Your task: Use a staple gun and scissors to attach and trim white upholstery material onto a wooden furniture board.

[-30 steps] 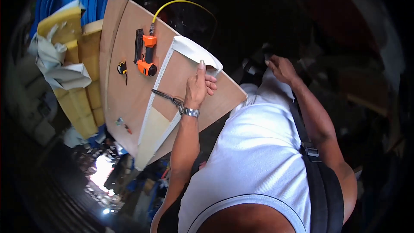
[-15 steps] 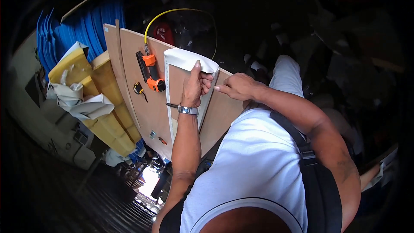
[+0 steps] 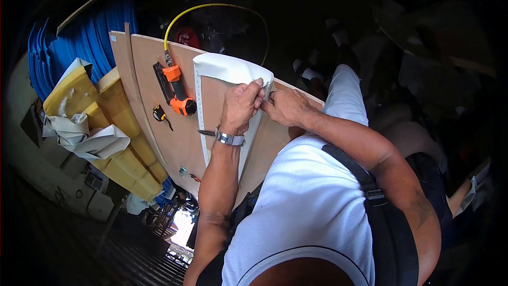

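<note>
A brown board with white fabric (image 3: 228,68) folded over its far end and stapled along its left edge lies on a plywood worktop (image 3: 151,61). My left hand (image 3: 241,106), with a metal wristwatch, grips the fabric at the board's right edge. My right hand (image 3: 286,107) meets it there, with its fingers pinching the same white fabric. An orange air stapler (image 3: 177,92) lies just left of the board, and a yellow hose (image 3: 211,8) runs away from it. A thin metal tool (image 3: 207,133) pokes out from under my left wrist.
A small yellow-and-black tape measure (image 3: 159,113) lies left of the stapler. Yellow foam blocks (image 3: 124,151) draped with pale fabric scraps (image 3: 87,137) stand to the left, and blue sheets (image 3: 87,37) are stacked behind them. It is dark to the right.
My right hand has come in from the far right and joined my left hand at the board's right edge. My left hand stayed on the fabric. The view has shifted.
</note>
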A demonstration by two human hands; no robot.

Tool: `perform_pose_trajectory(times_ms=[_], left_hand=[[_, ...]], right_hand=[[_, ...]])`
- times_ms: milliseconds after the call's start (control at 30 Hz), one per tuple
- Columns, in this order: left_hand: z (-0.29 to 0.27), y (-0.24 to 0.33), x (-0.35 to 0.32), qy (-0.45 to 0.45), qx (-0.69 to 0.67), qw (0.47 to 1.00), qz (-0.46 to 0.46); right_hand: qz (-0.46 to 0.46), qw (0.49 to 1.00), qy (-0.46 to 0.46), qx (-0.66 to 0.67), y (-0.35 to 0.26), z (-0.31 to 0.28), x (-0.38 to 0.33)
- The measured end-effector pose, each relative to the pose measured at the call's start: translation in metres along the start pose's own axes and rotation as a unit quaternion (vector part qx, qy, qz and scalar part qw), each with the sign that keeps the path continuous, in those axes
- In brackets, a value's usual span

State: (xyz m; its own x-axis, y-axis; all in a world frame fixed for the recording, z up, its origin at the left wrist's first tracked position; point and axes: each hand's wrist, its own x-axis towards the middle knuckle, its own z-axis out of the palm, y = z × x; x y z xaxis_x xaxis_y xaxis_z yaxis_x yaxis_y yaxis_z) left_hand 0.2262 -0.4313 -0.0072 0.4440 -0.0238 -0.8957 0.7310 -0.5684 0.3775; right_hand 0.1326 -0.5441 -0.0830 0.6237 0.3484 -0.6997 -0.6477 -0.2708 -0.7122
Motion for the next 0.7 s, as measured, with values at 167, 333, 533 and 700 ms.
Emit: perform_pose_trajectory(times_ms=[167, 333, 533, 700], left_hand=[[0.010, -0.007, -0.011, 0.019, -0.058, 0.998, -0.005], [0.009, -0.022, -0.011, 0.030, -0.053, 0.997, 0.054], [-0.008, -0.054, -0.002, 0.001, -0.026, 0.994, 0.109], [-0.005, -0.070, 0.003, 0.007, -0.062, 0.990, 0.126]], right_hand=[[-0.025, 0.999, 0.024, -0.019, 0.006, 0.007, 0.004], [-0.033, 0.999, 0.011, -0.036, 0.009, 0.005, 0.008], [-0.154, 0.985, -0.070, 0.030, 0.041, -0.027, 0.007], [-0.106, 0.940, 0.046, 0.321, 0.075, -0.057, 0.038]])
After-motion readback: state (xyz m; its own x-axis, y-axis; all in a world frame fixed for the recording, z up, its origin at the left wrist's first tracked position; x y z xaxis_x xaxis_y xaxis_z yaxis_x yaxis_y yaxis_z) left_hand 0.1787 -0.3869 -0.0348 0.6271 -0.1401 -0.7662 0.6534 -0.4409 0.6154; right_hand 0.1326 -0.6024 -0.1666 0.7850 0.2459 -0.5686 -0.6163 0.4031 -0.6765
